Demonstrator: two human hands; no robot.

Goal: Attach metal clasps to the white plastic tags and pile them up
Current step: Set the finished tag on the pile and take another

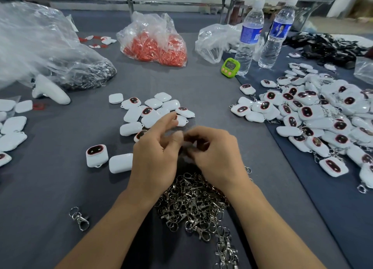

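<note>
Loose white tags (153, 111) lie in a small cluster at mid-table, some face up with a dark red-rimmed oval, some face down. The near edge of the cluster is hidden behind the left hand (155, 155). The heap of metal clasps (191, 200) sits just below the hands, between the forearms, and both wrists cover its top. The left hand and right hand (214, 151) meet fingertip to fingertip above that heap. Left index and middle fingers are lifted and loosely spread, with the thumb turned toward the right hand. Right fingers are curled in tight. The meeting point is blurred, so I cannot tell what is pinched there, if anything. Two single tags (96, 155) lie left of the left hand, and a lone clasp (79, 218) lies nearer, well apart from the heap. To the right is a big pile of finished tags (323, 115) with clasps hanging from them. Further back stand a green timer (230, 66) and two water bottles (249, 36). A clear bag of red parts (155, 44) is behind the cluster. At left are a large crumpled plastic bag (40, 52), a white handle-shaped object (50, 91) and more tags at the left edge (12, 127). Everything rests on a grey table cover (50, 188).
</note>
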